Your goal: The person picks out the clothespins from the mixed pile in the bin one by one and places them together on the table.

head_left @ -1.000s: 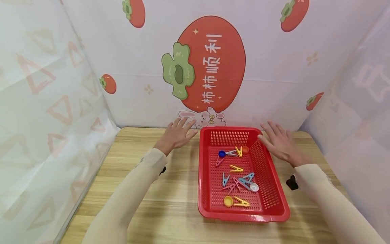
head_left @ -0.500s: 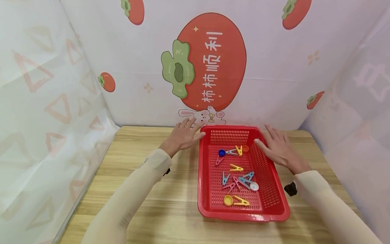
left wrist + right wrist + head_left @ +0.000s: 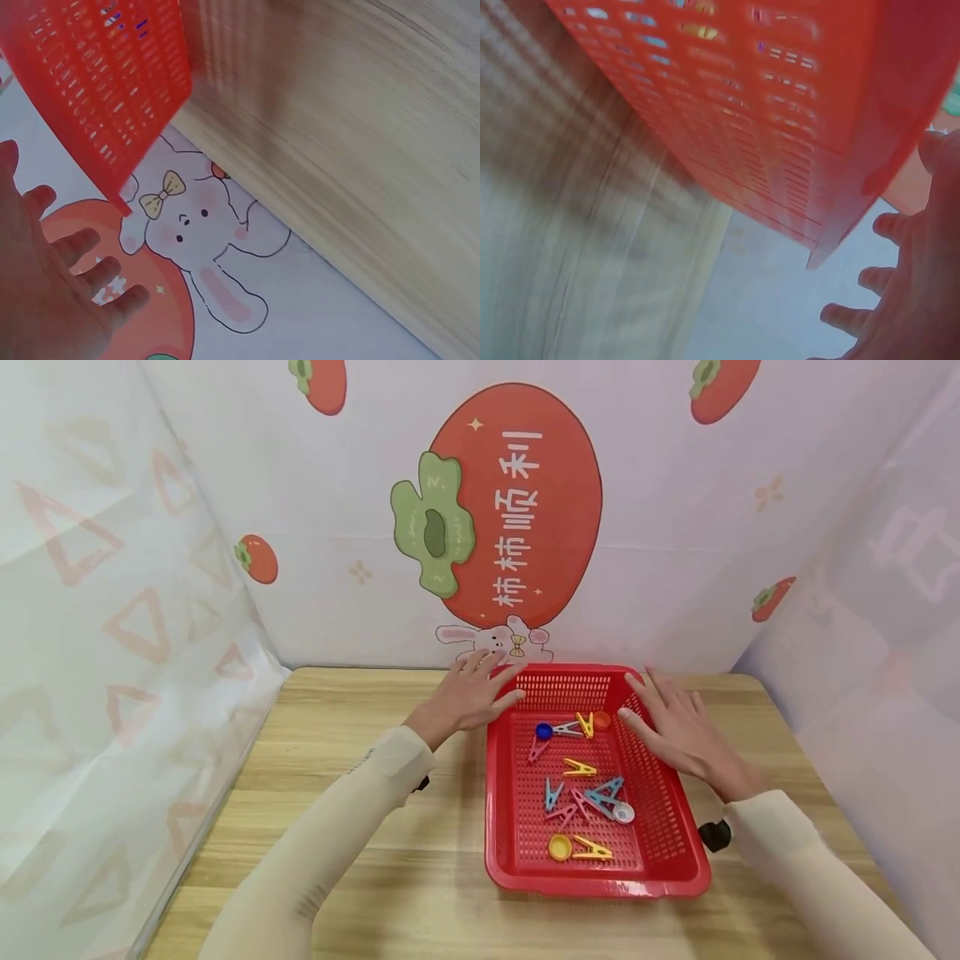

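A red perforated plastic basket (image 3: 498, 810) stands on the wooden table. Inside lie several spring clothespins, such as a yellow clothespin (image 3: 581, 767), a blue clothespin (image 3: 552, 794) and a pink clothespin (image 3: 564, 814). Among them are bottle caps: a blue cap (image 3: 543, 732), an orange cap (image 3: 602, 720), a white cap (image 3: 623, 812) and a yellow cap (image 3: 560, 847). My left hand (image 3: 474, 695), fingers spread, is at the basket's far left corner; the left wrist view shows it apart from the rim. Beside the right rim is my right hand (image 3: 678, 731), fingers extended; contact is unclear.
Wood-grain tabletop (image 3: 360, 877) surrounds the basket. Behind the table rises a white backdrop (image 3: 322, 485) printed with a large persimmon and a rabbit. White sheets close off the left and right sides. The basket's far rim is close to the backdrop.
My left hand has moved right, up to the basket's far left corner. My right hand has shifted slightly left, closer over the right rim. The basket and its contents have hardly changed.
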`<state>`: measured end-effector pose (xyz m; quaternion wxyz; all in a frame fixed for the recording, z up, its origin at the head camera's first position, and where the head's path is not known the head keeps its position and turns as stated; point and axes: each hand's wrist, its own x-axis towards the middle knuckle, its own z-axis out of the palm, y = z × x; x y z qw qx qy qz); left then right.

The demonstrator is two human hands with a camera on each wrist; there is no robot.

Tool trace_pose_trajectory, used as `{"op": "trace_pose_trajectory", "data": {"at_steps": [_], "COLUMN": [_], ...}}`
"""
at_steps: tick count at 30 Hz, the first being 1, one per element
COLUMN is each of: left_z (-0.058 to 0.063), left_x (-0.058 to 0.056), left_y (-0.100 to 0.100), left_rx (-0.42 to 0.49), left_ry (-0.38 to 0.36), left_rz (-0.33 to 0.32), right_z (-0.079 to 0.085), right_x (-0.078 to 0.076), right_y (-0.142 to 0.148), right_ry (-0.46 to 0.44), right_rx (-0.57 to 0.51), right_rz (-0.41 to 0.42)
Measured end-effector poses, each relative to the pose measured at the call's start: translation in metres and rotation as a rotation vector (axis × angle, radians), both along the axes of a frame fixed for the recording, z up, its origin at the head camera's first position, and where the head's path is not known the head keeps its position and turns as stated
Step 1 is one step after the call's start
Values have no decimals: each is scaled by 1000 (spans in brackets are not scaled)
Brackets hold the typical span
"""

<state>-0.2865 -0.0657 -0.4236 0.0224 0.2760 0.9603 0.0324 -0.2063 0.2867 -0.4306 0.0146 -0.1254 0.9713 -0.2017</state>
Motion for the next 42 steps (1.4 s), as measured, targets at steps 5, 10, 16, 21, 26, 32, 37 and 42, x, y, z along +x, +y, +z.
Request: {"op": "trace_pose_trajectory", "data": {"at_steps": [5, 10, 16, 21, 26, 32, 37, 42], "left_z": [4, 6, 7, 8, 8, 7, 5, 3], "left_x": [5, 10, 14, 19, 25, 32, 38, 42], "left_y": [8, 18, 29, 37, 45, 56, 66, 75], "left_rx": [-12, -39, -89, -102, -163, -206, -223, -236], "left_ry": [-6, -26, -26, -63, -76, -118, -148, -134], "left_rz": [-39, -61, -95, -113, -133, -133, -145, -177], "right_z": [0, 0, -1, -4, -5, -6, -10, -13], "right_x": [6, 13, 20, 25, 29, 33, 36, 37], "right_y": [-1, -3, -5, -3, -2, -2, -2, -1], "right_ry": [2, 10, 22, 4, -5, -15, -10, 4], "right_rx": [9, 45, 72, 75, 78, 89, 96, 108], "right_rz": [0, -2, 9, 13, 25, 35, 38, 48]}}
